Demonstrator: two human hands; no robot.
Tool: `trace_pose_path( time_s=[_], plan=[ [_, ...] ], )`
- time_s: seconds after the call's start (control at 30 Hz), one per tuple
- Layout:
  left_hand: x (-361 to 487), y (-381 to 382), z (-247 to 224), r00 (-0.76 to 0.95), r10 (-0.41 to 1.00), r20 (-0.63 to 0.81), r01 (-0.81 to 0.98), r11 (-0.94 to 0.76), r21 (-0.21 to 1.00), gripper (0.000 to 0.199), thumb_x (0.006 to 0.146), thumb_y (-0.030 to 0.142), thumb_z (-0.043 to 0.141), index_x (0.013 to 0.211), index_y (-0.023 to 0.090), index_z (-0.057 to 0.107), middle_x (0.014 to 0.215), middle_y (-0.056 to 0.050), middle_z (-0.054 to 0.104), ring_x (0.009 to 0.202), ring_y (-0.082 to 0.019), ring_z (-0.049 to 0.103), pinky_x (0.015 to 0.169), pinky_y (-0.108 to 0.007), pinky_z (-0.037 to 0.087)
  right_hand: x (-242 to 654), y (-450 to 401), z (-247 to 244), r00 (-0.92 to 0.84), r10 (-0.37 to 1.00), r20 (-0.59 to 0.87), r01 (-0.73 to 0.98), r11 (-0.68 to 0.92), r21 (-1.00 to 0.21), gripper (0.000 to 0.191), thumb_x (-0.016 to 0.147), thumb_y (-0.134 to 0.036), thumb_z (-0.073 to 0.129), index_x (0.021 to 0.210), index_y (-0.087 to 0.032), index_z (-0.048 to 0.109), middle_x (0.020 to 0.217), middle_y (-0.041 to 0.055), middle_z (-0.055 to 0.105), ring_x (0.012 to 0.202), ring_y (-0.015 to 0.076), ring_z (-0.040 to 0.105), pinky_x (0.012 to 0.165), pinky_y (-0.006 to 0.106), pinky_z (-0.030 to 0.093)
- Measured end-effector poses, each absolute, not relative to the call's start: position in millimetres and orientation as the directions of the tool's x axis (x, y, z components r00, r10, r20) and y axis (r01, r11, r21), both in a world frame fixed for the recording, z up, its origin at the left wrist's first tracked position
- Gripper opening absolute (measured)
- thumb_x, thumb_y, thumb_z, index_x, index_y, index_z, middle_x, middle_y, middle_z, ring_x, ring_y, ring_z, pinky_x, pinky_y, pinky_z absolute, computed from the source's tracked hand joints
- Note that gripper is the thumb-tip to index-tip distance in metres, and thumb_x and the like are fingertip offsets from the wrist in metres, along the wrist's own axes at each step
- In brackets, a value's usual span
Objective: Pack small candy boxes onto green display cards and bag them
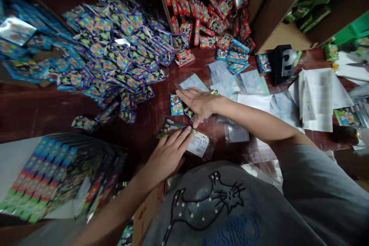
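My left hand (170, 152) lies flat with its fingers stretched over a printed card in a clear bag (198, 144), whose barcode label shows beside the fingertips. Just above it, my right hand (197, 103) is spread, palm down, over small packets that it partly covers. A blue packet (177, 105) sits at the right hand's fingertips, and a purple packet (189, 114) peeks out below the palm. Neither hand's fingers are wrapped round anything.
Purple packets (115, 50) form a large heap at the left. Red packets (210, 11) fill a carton behind. Clear bags (227, 82) and white paper sheets (315, 98) lie right of my hands, near a black tape dispenser (284, 65). Stacked colourful packs (49, 177) stand lower left.
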State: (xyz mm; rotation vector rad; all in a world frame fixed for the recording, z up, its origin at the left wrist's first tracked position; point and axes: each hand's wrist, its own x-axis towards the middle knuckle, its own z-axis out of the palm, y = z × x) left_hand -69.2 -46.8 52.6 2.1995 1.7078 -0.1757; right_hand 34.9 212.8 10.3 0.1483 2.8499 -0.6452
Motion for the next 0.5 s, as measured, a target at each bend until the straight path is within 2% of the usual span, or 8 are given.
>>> trace_pose_path(
  time_s=[0.07,0.13,0.23,0.3,0.37,0.43,0.5],
  plan=[
    [-64,-56,48,0.175,0.918,-0.357,0.978,-0.122,0.166,0.078,0.092,0.016,0.059,0.168,0.023,0.047,0.174,-0.012,0.048,0.136,-0.038,0.063,0.104,-0.052,0.054,46,211,14,-0.982,0.045,-0.181,0.12,0.895,-0.429,0.152,0.071,-0.073,0.091,0.175,-0.001,0.006,0.181,0.0349,0.018,0.169,0.0467,0.021,0.139,0.061,0.013],
    [-63,-64,46,0.133,0.915,-0.38,0.984,-0.076,0.162,0.083,0.087,0.018,0.064,0.168,0.022,0.048,0.168,-0.016,0.054,0.129,-0.039,0.065,0.102,-0.053,0.053,59,210,16,-0.99,0.034,-0.139,0.092,0.894,-0.439,0.147,0.075,-0.071,0.089,0.175,-0.004,0.005,0.18,0.034,0.021,0.169,0.047,0.023,0.138,0.066,0.009],
    [-68,-69,48,0.173,0.926,-0.335,0.975,-0.113,0.19,0.087,0.083,0.019,0.07,0.168,0.023,0.048,0.168,-0.019,0.053,0.143,-0.043,0.056,0.115,-0.061,0.045,68,208,15,-0.988,0.067,-0.139,0.121,0.897,-0.425,0.131,0.083,-0.054,0.088,0.176,-0.008,0.007,0.171,0.0311,0.042,0.162,0.0458,0.036,0.136,0.07,0.008],
    [-73,-69,48,0.215,0.933,-0.289,0.965,-0.159,0.207,0.086,0.084,0.015,0.069,0.167,0.027,0.049,0.173,-0.015,0.047,0.154,-0.042,0.046,0.122,-0.064,0.037,65,208,14,-0.981,0.148,-0.123,0.186,0.897,-0.402,0.124,0.086,-0.045,0.086,0.175,-0.007,0.009,0.162,0.0286,0.053,0.157,0.0448,0.044,0.136,0.07,0.008],
    [-76,-69,48,0.224,0.937,-0.268,0.962,-0.169,0.216,0.082,0.085,0.012,0.069,0.164,0.027,0.052,0.168,-0.014,0.054,0.153,-0.039,0.049,0.125,-0.062,0.035,55,207,13,-0.969,0.229,-0.09,0.245,0.886,-0.394,0.122,0.087,-0.047,0.085,0.175,-0.007,0.011,0.16,0.0279,0.055,0.154,0.0453,0.046,0.136,0.07,0.008],
    [-76,-72,46,0.177,0.951,-0.255,0.968,-0.123,0.217,0.075,0.088,0.022,0.074,0.16,0.022,0.056,0.156,-0.017,0.064,0.141,-0.04,0.058,0.123,-0.059,0.039,42,202,12,-0.958,0.277,-0.081,0.285,0.869,-0.403,0.128,0.084,-0.056,0.086,0.175,-0.007,0.011,0.166,0.0298,0.048,0.156,0.0471,0.043,0.136,0.07,0.008],
    [-71,-78,41,0.06,0.972,-0.225,0.977,-0.011,0.214,0.08,0.087,0.043,0.082,0.158,0.018,0.057,0.147,-0.021,0.068,0.13,-0.041,0.062,0.114,-0.057,0.046,28,196,10,-0.952,0.284,-0.11,0.304,0.86,-0.41,0.13,0.083,-0.057,0.088,0.175,-0.005,0.012,0.17,0.0308,0.042,0.158,0.0471,0.041,0.137,0.066,0.011]
  ],
)
